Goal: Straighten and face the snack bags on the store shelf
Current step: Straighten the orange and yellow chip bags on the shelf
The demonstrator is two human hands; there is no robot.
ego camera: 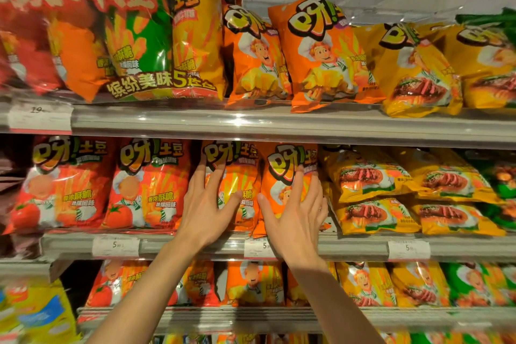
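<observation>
Two hands lie flat against the orange snack bags at the centre of the middle shelf (279, 247). The left hand (208, 204) has its fingers spread wide on one orange bag (237, 165); the right hand (296, 209), equally splayed, presses the neighbouring orange bag (282, 165) at its 3 o'clock. Neither hand grips anything, and the thumbs nearly meet over the seam between the two bags.

The risks are a judgement. The bags are puffed and slick, so a flat push could tip one backward or turn it sideways rather than square it. The right-hand bag already leans, its logo slanted, and pressing low on it may worsen the tilt. Toward 3 o'clock the yellow bags (371, 176) lie stacked and slumped; a nudge from the right hand could send them sliding toward the shelf lip. On the upper shelf at 12 o'clock, an orange bag (321, 56) overhangs the rail and looks able to drop if the unit is jolted.

The bag fronts carry a cartoon chef and the logo 呀!土豆, with 香浓酥脆 and 吮指回味 beneath on the red tomato bags (69, 184) at 9 o'clock. A multipack (156, 45) at 11 o'clock reads 缤纷美味5, the remainder unclear. Price tags (116, 246) begin with 5; one above shows 19; the smaller print is too small to read.
</observation>
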